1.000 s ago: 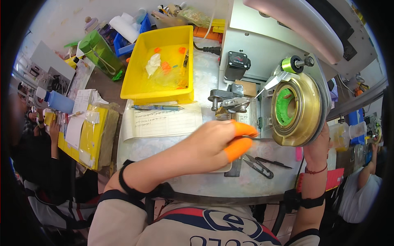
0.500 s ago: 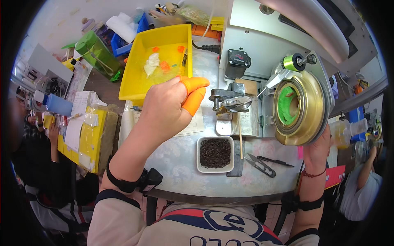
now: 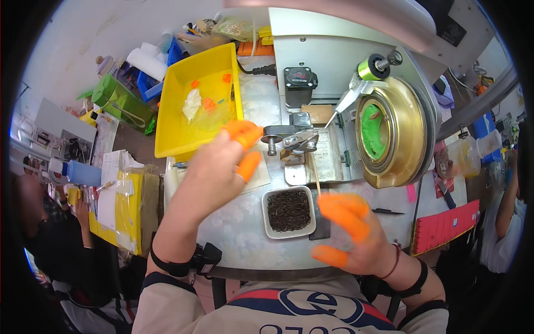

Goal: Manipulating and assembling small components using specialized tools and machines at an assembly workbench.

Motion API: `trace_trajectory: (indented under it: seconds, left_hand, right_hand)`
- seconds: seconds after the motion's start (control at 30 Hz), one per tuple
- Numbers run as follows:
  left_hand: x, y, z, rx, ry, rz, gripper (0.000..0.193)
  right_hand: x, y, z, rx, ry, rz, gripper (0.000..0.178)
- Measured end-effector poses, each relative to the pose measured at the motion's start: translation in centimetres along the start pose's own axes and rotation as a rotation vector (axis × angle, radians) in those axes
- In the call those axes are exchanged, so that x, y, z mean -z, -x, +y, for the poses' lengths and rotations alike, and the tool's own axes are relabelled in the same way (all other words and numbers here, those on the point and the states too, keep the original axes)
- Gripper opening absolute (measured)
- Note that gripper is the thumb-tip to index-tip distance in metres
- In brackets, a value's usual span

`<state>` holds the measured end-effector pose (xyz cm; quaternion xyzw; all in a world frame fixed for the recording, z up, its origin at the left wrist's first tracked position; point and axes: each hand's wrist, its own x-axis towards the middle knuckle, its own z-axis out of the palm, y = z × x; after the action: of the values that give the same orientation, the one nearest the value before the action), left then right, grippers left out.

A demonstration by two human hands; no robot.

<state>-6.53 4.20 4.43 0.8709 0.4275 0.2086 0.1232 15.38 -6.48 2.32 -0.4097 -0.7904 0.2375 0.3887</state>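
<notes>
My left hand, with orange finger cots, hangs left of a small metal clamp fixture. Its thumb and fingers are apart, and I see nothing between them. Beside the white dish, my right hand is open and slightly blurred, also in orange cots. Thin dark wire-like pieces fill that dish. A thin wooden stick slants down from the fixture towards my right fingertips; I cannot tell whether they touch it. My right hand hides most of the snips; a dark pen-like tool shows beyond it.
A machine with a gold-coloured wheel and a black motor block stands at the back right. The yellow bin at the back left holds scraps. A green bottle stands left of it, and a red slab lies far right.
My right hand has come from beneath the gold-coloured wheel to beside the dish, now open. My left hand has drawn slightly left and down, its fingers parting. The whole view has shifted.
</notes>
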Motion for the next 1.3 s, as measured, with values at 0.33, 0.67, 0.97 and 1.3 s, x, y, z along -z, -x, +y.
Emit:
trace_trajectory:
  seconds: [0.33,0.67,0.97,1.3]
  left_hand:
    - [5.6,-4.7,1.1,-0.071,0.2,0.061,0.03]
    - [1.8,-10.7,-0.4,-0.414,0.376,-0.55,0.029]
    - [0.9,-9.7,2.6,-0.387,0.187,0.04,0.015]
    - [-1.5,3.5,5.9,-0.55,0.306,-0.23,0.026]
  right_hand:
    - [-3.2,-7.7,2.6,-0.414,-1.255,0.372,0.051]
    - [-5.1,-7.5,3.3,-0.455,-1.084,0.688,0.017]
    - [-5.0,-7.5,3.5,-0.549,-0.895,0.615,0.026]
    - [-2.2,-3.0,0.3,-0.595,-1.648,0.332,0.036]
